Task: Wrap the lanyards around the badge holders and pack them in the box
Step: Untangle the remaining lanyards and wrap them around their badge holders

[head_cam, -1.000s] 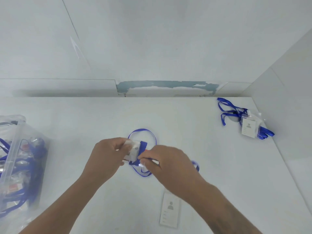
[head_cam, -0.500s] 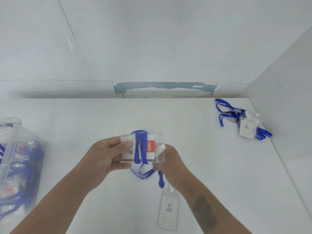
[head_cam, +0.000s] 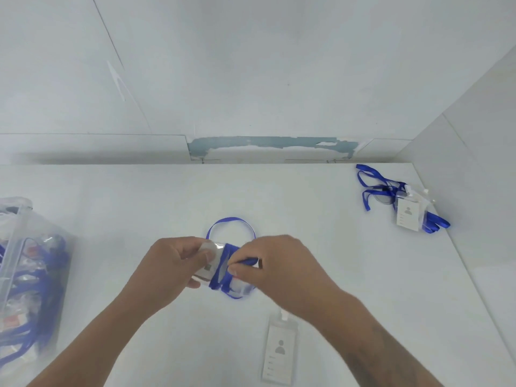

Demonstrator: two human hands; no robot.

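Above the white tabletop (head_cam: 279,191), the left hand (head_cam: 170,270) grips a clear plastic badge holder (head_cam: 216,263) while the right hand (head_cam: 276,263) pinches its blue ribbon lanyard (head_cam: 231,223) across it. A clear plastic box (head_cam: 30,275) of wrapped badges stands far left. 1 loose white ID card (head_cam: 279,350) lies nearer, under the right forearm; 1 unwrapped blue-lanyard badge (head_cam: 407,208) lies far right by the white walls.
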